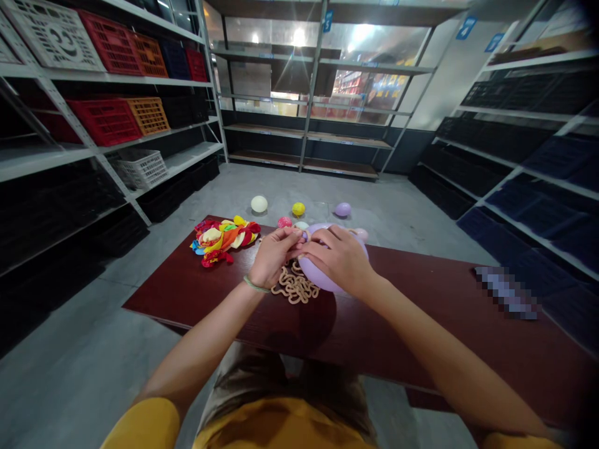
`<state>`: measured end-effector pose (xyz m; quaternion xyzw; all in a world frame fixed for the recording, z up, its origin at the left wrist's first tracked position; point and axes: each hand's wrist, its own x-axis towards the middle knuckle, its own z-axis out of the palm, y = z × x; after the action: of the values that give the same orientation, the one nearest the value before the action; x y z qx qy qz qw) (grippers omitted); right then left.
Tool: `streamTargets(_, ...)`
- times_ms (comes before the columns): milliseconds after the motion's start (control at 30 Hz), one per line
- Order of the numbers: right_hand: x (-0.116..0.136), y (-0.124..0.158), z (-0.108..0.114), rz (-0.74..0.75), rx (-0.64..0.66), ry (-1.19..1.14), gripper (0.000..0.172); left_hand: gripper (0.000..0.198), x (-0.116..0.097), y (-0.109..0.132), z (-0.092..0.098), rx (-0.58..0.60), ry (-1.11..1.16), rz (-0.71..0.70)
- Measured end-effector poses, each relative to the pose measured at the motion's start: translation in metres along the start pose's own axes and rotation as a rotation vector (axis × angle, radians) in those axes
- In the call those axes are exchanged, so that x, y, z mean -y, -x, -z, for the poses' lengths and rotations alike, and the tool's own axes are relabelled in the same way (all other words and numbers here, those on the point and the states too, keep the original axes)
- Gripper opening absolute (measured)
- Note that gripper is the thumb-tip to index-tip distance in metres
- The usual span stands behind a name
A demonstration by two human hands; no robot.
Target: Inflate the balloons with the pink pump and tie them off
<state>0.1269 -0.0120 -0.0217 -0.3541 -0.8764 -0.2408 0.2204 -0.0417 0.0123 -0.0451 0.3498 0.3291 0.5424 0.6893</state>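
An inflated purple balloon (330,279) is between my hands, just above the dark red table (397,305). My left hand (277,251) pinches at the balloon's neck, fingertips closed together. My right hand (339,252) curls over the balloon, its fingers meeting the left ones at the neck; the knot area itself is mostly hidden. Below the hands lies a tangled heap of tan cord (297,288) on the tabletop. To the left sits a pile of limp, uninflated balloons (222,240) in red, yellow, orange and blue.
Beyond the table, inflated balloons lie on the floor: a pale one (259,204), a yellow one (298,209) and a purple one (343,209). A blurred-out flat object (508,293) rests at the table's right. Shelves with crates (110,118) stand left; more racks stand behind and right.
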Motion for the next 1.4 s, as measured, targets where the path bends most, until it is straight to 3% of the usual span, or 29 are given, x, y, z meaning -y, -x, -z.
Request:
streamTargets(567,0.013,0.03,0.023,-0.183,-0.034,-0.167,0.013,0.032,0.005,0.0,-0.002,-0.054,-0.175,-0.21)
streamTargets(733,0.008,0.035,0.01,-0.338,-0.154,-0.321,0.011,0.029,0.011,0.013,0.002,0.072,-0.08,-0.237)
streamTargets(1000,-0.002,0.041,-0.015,-0.493,-0.245,-0.424,0.011,0.026,0.015,0.037,0.014,0.183,-0.165,-0.065)
streamTargets(1200,-0.004,0.036,-0.014,-0.347,-0.326,-0.356,0.012,0.059,-0.001,0.044,0.016,0.278,-0.265,0.179)
streamTargets(1400,-0.011,0.023,-0.008,-0.218,-0.302,-0.397,0.015,0.054,-0.016,0.048,0.02,0.335,-0.34,0.217)
